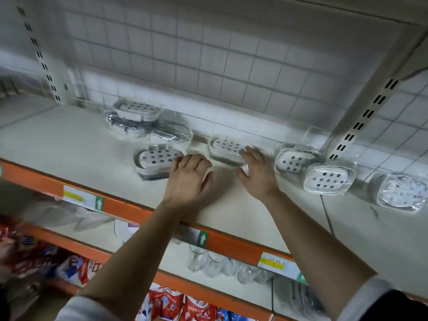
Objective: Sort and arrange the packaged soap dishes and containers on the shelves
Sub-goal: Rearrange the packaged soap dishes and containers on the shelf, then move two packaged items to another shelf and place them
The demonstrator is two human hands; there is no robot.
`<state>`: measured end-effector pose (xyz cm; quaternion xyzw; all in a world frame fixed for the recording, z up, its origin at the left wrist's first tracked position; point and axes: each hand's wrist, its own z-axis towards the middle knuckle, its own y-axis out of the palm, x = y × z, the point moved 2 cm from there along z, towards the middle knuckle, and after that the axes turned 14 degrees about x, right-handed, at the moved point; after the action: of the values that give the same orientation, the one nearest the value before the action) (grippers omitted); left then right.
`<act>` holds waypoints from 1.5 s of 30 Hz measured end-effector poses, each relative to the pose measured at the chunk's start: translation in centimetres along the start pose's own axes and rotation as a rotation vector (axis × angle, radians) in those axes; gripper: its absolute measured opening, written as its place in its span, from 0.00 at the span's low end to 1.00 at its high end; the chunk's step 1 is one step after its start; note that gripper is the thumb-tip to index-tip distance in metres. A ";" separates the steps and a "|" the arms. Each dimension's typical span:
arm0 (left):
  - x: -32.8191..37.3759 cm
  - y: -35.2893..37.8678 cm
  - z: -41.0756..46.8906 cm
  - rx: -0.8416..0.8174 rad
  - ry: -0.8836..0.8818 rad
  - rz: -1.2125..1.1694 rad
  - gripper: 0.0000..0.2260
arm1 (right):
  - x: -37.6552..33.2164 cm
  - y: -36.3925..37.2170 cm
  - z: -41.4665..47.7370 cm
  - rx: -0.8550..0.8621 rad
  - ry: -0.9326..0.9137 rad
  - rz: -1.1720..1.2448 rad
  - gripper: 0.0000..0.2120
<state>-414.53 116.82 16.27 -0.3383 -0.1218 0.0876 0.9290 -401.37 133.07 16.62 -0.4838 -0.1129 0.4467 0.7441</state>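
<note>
Shelf space fills most of my view. A big flat white shelf with an orange front edge [81, 144] runs across, and behind it stands a white wire grid wall [208, 54]. A white metal post with dark slots [361, 117] goes up on the right. Below, a lower shelf holds clear drinking glasses [199, 258], and under that sit red and white snack bags [192, 306].

Both my arms reach up over the orange edge. My right hand [257, 172] holds a white holed soap dish in clear wrap [224, 149] near the middle of the big shelf, close to the back. My fingers lie over its right end and my thumb is at its near side. My left hand [188, 179] has bent fingers, knuckles up. It is just beside a second white holed soap dish in clear wrap [155, 158] on the left. I cannot tell if this hand holds anything.

At the back left, a wrapped white dish sits on a dark grey dish, making a little stack [136, 114]. A see-through plastic dish [172, 134] lies just beside the stack. To the right of my right hand, three more wrapped dishes [328, 178] lie in a row. The last one is blurry.

Small paper price labels with green arrows [83, 198] stick to the orange edge.
</note>
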 end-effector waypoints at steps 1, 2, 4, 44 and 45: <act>0.0 0.0 0.1 -0.009 -0.001 0.007 0.17 | 0.0 0.5 0.7 -0.010 -0.004 -0.015 0.26; 0.0 0.1 0.1 -0.013 0.003 0.012 0.17 | 0.0 0.8 1.3 -0.027 -0.002 -0.031 0.27; -0.1 0.2 0.1 -0.018 0.014 0.012 0.16 | 0.1 1.6 2.3 -0.085 0.009 -0.065 0.28; -0.4 0.6 -0.1 0.059 -0.036 -0.071 0.05 | -0.3 -1.9 -2.3 0.240 0.371 0.275 0.11; -0.3 0.5 -0.1 0.057 -0.028 -0.079 0.06 | -0.1 -1.5 -3.1 0.224 0.350 0.210 0.11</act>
<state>-414.84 117.00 15.82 -0.3054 -0.1458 0.0591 0.9391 -398.76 130.92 16.31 -0.4772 0.1192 0.4407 0.7509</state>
